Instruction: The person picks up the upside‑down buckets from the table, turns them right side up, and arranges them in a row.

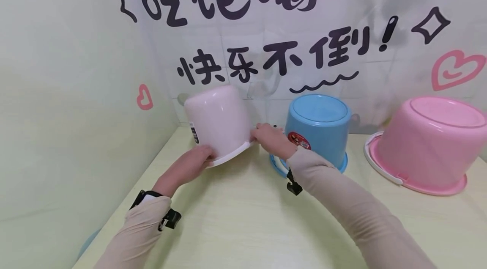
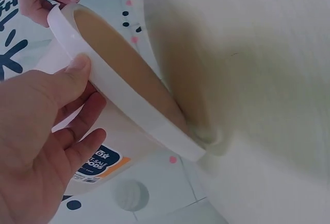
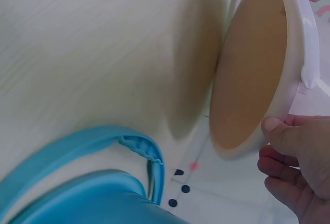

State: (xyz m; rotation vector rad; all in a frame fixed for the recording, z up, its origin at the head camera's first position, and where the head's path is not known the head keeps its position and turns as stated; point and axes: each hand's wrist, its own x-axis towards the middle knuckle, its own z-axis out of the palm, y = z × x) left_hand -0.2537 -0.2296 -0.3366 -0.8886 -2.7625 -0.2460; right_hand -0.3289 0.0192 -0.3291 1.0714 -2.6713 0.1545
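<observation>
A pale pink bucket [image 1: 220,121] is held bottom up at the table's far left, tilted so that its front rim is raised. My left hand [image 1: 188,165] pinches that rim, the thumb [image 2: 79,72] on its edge and the fingers curled behind. At the rim's right side my right hand [image 1: 274,138] grips in the same way, as the right wrist view shows. In the left wrist view, the lower part of the rim [image 2: 191,147] comes right down to the tabletop. The bucket's side bears a dark label [image 2: 98,159].
A blue bucket [image 1: 319,133] stands upside down just right of my right hand, its handle [image 3: 77,144] lying out in front. Further right is an upside-down pink bucket [image 1: 433,150] with a white handle [image 1: 376,163]. Behind the table [image 1: 243,218] hangs a lettered wall sheet [image 1: 266,87].
</observation>
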